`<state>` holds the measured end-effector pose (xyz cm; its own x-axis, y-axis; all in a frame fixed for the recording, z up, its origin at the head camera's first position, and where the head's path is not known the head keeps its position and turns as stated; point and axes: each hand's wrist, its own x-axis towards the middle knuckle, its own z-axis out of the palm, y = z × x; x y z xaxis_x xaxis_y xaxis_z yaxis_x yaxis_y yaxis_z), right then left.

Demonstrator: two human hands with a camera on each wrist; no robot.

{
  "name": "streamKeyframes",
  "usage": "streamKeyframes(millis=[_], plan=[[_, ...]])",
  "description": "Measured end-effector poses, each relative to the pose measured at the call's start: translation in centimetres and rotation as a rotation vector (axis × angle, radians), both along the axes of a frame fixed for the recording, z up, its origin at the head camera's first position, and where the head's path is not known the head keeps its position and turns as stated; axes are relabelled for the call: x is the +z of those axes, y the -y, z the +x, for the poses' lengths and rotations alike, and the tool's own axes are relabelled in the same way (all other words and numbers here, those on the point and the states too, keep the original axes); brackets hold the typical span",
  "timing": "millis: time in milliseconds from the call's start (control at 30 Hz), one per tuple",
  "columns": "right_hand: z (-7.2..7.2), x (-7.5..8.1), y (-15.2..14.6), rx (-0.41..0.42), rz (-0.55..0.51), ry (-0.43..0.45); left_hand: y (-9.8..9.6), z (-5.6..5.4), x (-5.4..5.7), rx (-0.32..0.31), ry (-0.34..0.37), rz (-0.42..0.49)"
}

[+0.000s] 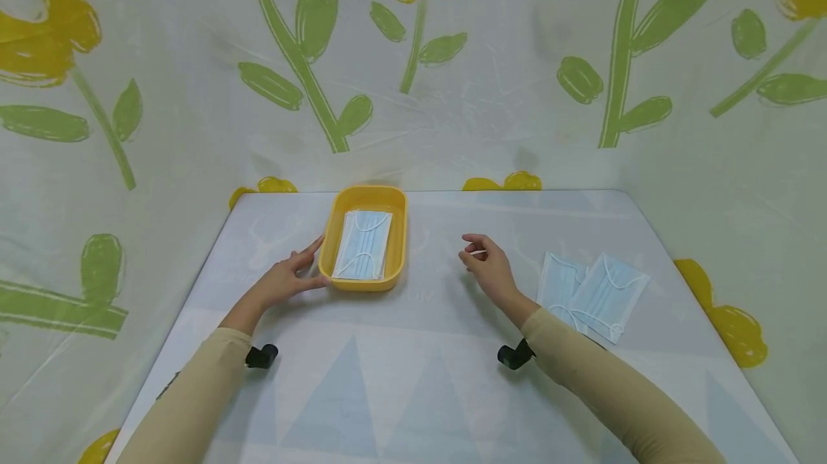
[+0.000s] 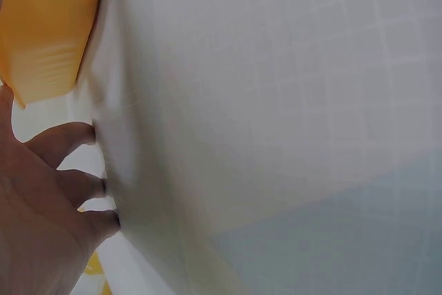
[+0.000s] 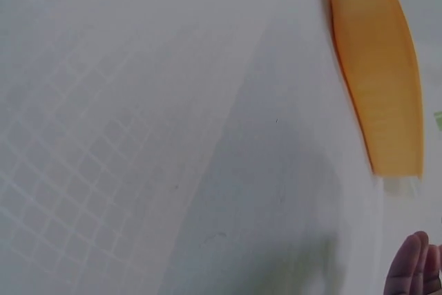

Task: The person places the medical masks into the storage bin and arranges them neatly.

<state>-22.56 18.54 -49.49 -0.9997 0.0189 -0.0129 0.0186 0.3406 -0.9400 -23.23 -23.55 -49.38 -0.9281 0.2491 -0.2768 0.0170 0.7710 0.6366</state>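
A yellow tray stands at the far side of the table, left of the middle. Inside it lies a pale blue face mask with white ear loops. My left hand is at the tray's left side, thumb and a finger spread against its wall. In the left wrist view other fingers rest on the tabletop below the tray. Right of the tray, my right hand hovers over the table, fingers loosely bent and holding nothing. Beside the right forearm lie two overlapping face masks.
The white table bears pale blue triangles. A curtain printed with yellow flowers and green leaves rises behind it and along both sides. A small black device sits at each wrist.
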Motion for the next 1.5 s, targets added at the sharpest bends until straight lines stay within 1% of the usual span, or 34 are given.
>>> streamKeyframes(millis=[367,633,767,967,1200,1367,1500], plan=[[0.9,-0.3,-1.3,-0.028,0.013,0.003,0.0,0.1,-0.1,0.021,0.026,-0.003],[1.5,-0.4,-2.5,-0.061,-0.019,-0.006,0.2,0.1,0.1,0.01,0.004,-0.009],[1.9,-0.4,-3.1,-0.079,-0.025,0.005,0.1,0.1,0.1,0.01,0.008,-0.004],[2.3,-0.7,-3.9,-0.098,-0.02,0.0,0.0,0.1,0.0,0.017,0.025,0.013],[2.7,-0.8,-5.0,-0.109,-0.013,-0.013,0.0,0.0,-0.1,0.014,0.017,0.008],[3.1,-1.0,-5.9,-0.137,-0.003,0.002,0.0,0.0,0.0,0.007,0.009,0.007],[3.4,-1.0,-6.6,-0.159,0.002,-0.003,0.0,0.0,0.0,0.007,0.007,0.006]])
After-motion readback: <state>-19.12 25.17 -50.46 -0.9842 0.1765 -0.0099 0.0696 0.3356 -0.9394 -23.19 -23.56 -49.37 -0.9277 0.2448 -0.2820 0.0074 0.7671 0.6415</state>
